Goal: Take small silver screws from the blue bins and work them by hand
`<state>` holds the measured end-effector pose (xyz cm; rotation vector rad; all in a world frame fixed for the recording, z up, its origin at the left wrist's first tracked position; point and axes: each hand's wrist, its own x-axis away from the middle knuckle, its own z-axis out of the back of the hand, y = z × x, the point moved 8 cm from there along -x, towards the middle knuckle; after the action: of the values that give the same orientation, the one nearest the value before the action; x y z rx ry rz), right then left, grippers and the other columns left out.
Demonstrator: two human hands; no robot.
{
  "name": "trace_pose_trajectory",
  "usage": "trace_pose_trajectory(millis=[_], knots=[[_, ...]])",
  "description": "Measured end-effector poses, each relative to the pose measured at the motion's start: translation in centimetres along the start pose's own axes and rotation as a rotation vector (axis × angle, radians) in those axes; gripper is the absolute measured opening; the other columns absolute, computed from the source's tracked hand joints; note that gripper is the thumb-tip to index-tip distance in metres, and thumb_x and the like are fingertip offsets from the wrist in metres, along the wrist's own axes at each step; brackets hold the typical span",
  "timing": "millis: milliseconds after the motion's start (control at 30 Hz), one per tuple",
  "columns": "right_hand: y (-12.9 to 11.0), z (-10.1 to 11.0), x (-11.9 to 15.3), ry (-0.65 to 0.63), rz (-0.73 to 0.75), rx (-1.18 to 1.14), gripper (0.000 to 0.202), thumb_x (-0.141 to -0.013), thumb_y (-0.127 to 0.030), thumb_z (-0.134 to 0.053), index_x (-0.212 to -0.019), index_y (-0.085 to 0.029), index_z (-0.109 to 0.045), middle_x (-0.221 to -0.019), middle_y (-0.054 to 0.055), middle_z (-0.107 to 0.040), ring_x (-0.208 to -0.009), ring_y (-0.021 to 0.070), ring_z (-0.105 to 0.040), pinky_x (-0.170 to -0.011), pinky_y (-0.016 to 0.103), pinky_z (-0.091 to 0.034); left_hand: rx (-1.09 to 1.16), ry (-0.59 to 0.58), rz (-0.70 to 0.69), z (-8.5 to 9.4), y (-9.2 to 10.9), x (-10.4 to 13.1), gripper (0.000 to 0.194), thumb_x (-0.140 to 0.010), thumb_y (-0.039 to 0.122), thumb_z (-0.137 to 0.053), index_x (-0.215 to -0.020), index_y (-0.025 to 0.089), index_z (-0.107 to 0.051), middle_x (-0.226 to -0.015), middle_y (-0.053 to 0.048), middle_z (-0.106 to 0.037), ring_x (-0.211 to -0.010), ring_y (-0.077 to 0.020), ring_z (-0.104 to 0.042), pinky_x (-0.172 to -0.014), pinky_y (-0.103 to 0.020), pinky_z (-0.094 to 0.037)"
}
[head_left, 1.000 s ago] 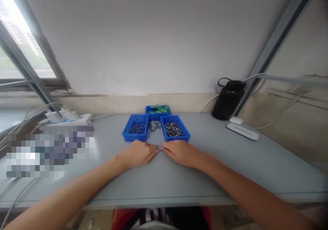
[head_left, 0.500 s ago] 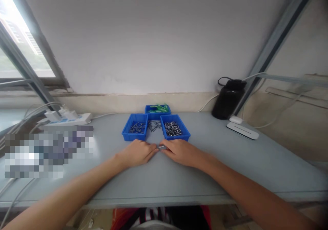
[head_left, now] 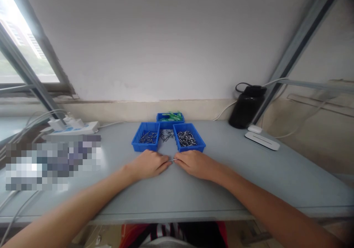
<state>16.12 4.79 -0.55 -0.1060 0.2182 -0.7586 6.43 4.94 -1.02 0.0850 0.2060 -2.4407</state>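
Observation:
Just in front of the blue bins, my left hand [head_left: 149,164] and my right hand [head_left: 193,163] face each other, fingertips a small gap apart. A thin metal rod [head_left: 172,160] bridges that gap, its ends hidden in the pinched fingers of both hands. Its exact kind is too small to make out. Beyond my left hand stands a blue bin [head_left: 136,145] with slim dark metal rods [head_left: 148,137]. Another blue bin [head_left: 203,145], beyond my right hand, holds many short shiny metal pieces [head_left: 187,139].
A third blue bin [head_left: 168,124] at the back contains green pieces [head_left: 174,116]; loose metal rods [head_left: 166,134] lie before it. At right are a black bottle [head_left: 246,109] and a white flat device [head_left: 261,141]. A power strip [head_left: 80,129] with cables sits left, behind a blurred-out patch.
Both hands stay nearly in place. The wider grey piece seen between the fingertips now shows as only a thin rod, and my right fingertips have shifted slightly.

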Motion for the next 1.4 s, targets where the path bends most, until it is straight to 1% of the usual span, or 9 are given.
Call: trace_pose_trajectory(millis=[133, 333, 467, 600, 800, 1067, 1200, 1400], knots=[[-0.04, -0.01, 0.03, 0.006, 0.013, 0.001, 0.027, -0.098, -0.028, -0.037, -0.084, -0.018, -0.057, -0.082, 0.004, -0.066, -0.075, 0.0163, -0.061, -0.066, 0.026, -0.038, 0.016, 0.028, -0.005, 0.09, -0.05, 0.01, 0.04, -0.098, 0.038, -0.029, -0.078, 0.017, -0.057, -0.068, -0.004, -0.065, -0.061, -0.017, -0.063, -0.055, -0.025, -0.041], [0.01, -0.12, 0.06, -0.005, 0.007, 0.0, 0.028, -0.098, -0.029, -0.036, -0.083, -0.018, -0.056, -0.082, 0.004, -0.067, -0.076, 0.0171, -0.062, -0.066, 0.026, -0.038, -0.01, -0.003, 0.007, 0.05, 0.02, -0.03, 0.045, -0.099, 0.038, -0.026, -0.078, 0.017, -0.059, -0.069, -0.005, -0.066, -0.063, -0.0175, -0.064, -0.056, -0.026, -0.042], [0.13, -0.14, 0.08, -0.004, 0.004, 0.01, 0.028, -0.098, -0.029, -0.036, -0.083, -0.018, -0.056, -0.082, 0.005, -0.067, -0.078, 0.0173, -0.063, -0.068, 0.026, -0.039, 0.009, 0.0, 0.018, 0.08, -0.06, -0.05, 0.047, -0.1, 0.039, -0.025, -0.078, 0.017, -0.06, -0.069, -0.005, -0.066, -0.064, -0.0167, -0.063, -0.058, -0.025, -0.043], [0.07, -0.18, 0.06, -0.004, 0.011, -0.01, 0.029, -0.098, -0.029, -0.036, -0.082, -0.018, -0.057, -0.084, 0.005, -0.068, -0.079, 0.0171, -0.063, -0.069, 0.026, -0.04, 0.025, 0.003, 0.012, 0.1, -0.05, -0.05, 0.043, -0.099, 0.04, -0.027, -0.08, 0.018, -0.059, -0.07, -0.004, -0.065, -0.065, -0.0164, -0.063, -0.058, -0.025, -0.043], [0.01, -0.4, 0.05, 0.01, 0.039, -0.023, 0.029, -0.098, -0.029, -0.037, -0.082, -0.018, -0.058, -0.084, 0.005, -0.068, -0.078, 0.0171, -0.063, -0.069, 0.026, -0.041, 0.056, 0.036, -0.039, 0.54, 0.4, -0.04, 0.033, -0.098, 0.038, -0.032, -0.089, 0.019, -0.057, -0.082, -0.003, -0.066, -0.072, -0.0158, -0.064, -0.059, -0.025, -0.042], [-0.12, -0.45, 0.04, 0.001, 0.054, -0.042, 0.031, -0.098, -0.03, -0.036, -0.085, -0.016, -0.06, -0.087, 0.006, -0.069, -0.08, 0.0177, -0.064, -0.071, 0.027, -0.043, 0.047, 0.057, -0.068, 0.61, 0.64, -0.01, 0.033, -0.099, 0.038, -0.03, -0.095, 0.019, -0.057, -0.083, -0.002, -0.066, -0.074, -0.015, -0.063, -0.062, -0.024, -0.043], [-0.25, -0.38, 0.08, -0.011, 0.056, -0.041, 0.031, -0.099, -0.029, -0.036, -0.086, -0.016, -0.061, -0.089, 0.007, -0.069, -0.082, 0.0175, -0.064, -0.073, 0.027, -0.043, 0.044, 0.061, -0.077, 0.69, 0.78, -0.01, 0.034, -0.1, 0.038, -0.029, -0.095, 0.019, -0.057, -0.083, -0.002, -0.067, -0.073, -0.0147, -0.064, -0.062, -0.024, -0.043], [-0.29, -0.24, 0.11, -0.012, 0.048, -0.044, 0.031, -0.098, -0.028, -0.038, -0.084, -0.015, -0.063, -0.087, 0.007, -0.069, -0.08, 0.0183, -0.064, -0.071, 0.027, -0.044, 0.034, 0.096, -0.101, 0.78, 0.83, 0.02, 0.034, -0.099, 0.038, -0.03, -0.094, 0.018, -0.058, -0.08, -0.002, -0.066, -0.071, -0.014, -0.064, -0.062, -0.023, -0.044]])
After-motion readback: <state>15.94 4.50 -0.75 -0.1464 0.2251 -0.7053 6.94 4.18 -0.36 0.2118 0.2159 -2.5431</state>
